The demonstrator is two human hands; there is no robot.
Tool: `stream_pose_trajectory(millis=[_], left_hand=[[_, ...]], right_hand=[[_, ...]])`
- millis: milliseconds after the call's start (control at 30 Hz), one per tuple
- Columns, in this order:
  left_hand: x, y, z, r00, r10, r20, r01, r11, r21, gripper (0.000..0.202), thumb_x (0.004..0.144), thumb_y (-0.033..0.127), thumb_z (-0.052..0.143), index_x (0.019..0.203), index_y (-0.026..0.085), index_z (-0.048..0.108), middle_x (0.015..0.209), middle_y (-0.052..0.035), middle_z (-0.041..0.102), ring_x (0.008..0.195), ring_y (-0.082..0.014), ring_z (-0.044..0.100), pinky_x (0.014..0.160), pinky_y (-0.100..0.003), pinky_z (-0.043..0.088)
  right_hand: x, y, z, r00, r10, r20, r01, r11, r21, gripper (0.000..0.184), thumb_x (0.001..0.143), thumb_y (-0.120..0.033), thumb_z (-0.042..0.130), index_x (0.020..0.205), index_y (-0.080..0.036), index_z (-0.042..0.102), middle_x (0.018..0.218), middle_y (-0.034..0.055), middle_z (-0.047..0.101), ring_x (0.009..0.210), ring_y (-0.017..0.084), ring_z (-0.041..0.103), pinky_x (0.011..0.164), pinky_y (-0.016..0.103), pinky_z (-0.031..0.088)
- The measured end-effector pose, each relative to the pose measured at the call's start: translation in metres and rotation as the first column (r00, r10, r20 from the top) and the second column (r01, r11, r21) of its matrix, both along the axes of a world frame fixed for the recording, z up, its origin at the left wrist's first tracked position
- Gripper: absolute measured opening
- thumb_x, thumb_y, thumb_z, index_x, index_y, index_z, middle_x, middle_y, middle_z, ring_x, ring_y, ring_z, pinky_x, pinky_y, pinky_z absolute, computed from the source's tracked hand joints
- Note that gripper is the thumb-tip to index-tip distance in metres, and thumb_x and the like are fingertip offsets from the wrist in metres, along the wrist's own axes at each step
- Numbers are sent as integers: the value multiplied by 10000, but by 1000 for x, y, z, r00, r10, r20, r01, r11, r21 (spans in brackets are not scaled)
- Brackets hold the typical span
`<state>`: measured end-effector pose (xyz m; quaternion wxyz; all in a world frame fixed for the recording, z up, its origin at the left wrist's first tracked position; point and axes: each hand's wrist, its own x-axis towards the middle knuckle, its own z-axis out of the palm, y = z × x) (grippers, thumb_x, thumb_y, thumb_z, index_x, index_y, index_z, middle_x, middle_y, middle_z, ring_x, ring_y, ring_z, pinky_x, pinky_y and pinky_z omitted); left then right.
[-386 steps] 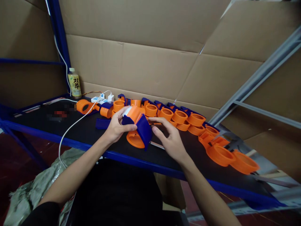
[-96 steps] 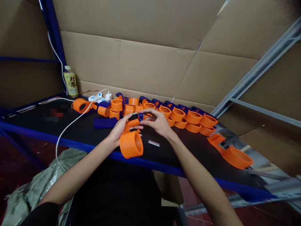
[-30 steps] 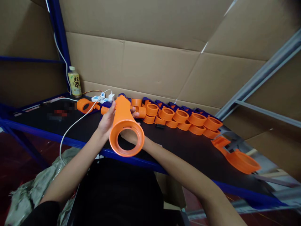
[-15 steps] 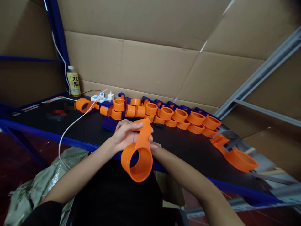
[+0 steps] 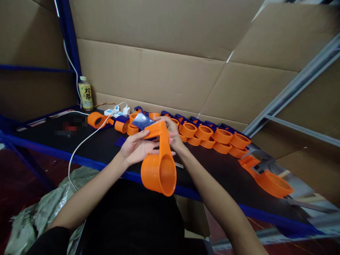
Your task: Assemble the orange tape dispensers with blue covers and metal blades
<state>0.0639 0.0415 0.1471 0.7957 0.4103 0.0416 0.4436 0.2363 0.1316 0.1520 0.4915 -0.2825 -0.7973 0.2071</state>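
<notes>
I hold an orange plastic piece point(image 5: 159, 166), a wide ring on a flat handle, over the near edge of the black bench point(image 5: 212, 166). My left hand point(image 5: 134, 147) is closed round the handle from below. My right hand point(image 5: 172, 132) pinches the handle's far end, where a dark blue part point(image 5: 142, 120) sticks up to the left. The ring hangs toward me with its opening facing down and right.
A row of several orange-and-blue ring pieces point(image 5: 204, 132) runs along the bench's back. Another orange piece point(image 5: 268, 179) lies at the right end. A drink bottle point(image 5: 86, 94), a power strip point(image 5: 113, 112) and a white cable point(image 5: 85, 140) are at the left. Cardboard walls stand behind.
The orange piece has been raised and turned, so its ring now points down and right. My right hand came up from under it to the handle's far end, and a blue part now shows there.
</notes>
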Motion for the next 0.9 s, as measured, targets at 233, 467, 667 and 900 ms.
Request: stream_pose_trajectory(millis=[233,467,667,900], left_hand=[[-8,7,9,961,277,-21,-277,961,21,603,852,403,621,1432,266,527,1014,-90,737,954,-262,733,925,-535,581],[-2,17,7,882,469,49,-470,882,18,501,923,415,502,1391,247,565,1201,-103,724,1042,-257,700,830,-422,606],[4,24,-4,779,626,32,-624,771,129,395,899,351,693,1276,270,608,1415,-74,626,1243,-235,616,900,-337,574],[4,36,-17,754,655,55,-652,734,188,394,836,434,789,1156,232,680,1268,-81,687,1223,-277,628,939,-390,562]], right_hand=[[41,-4,19,963,50,-264,-117,963,-245,412,942,-391,536,1313,-249,645,1155,59,752,967,209,711,831,354,587],[37,-34,27,975,119,-187,-176,927,-330,515,925,-591,611,1318,-264,677,1155,46,732,904,171,689,737,274,586],[26,-41,20,999,-22,-23,19,995,-101,530,799,-471,819,1270,-257,705,1276,54,711,1188,259,649,1087,424,487],[25,-42,21,999,-40,1,40,993,-113,466,904,-567,664,1187,-205,742,1176,62,748,1112,269,677,1004,409,517]])
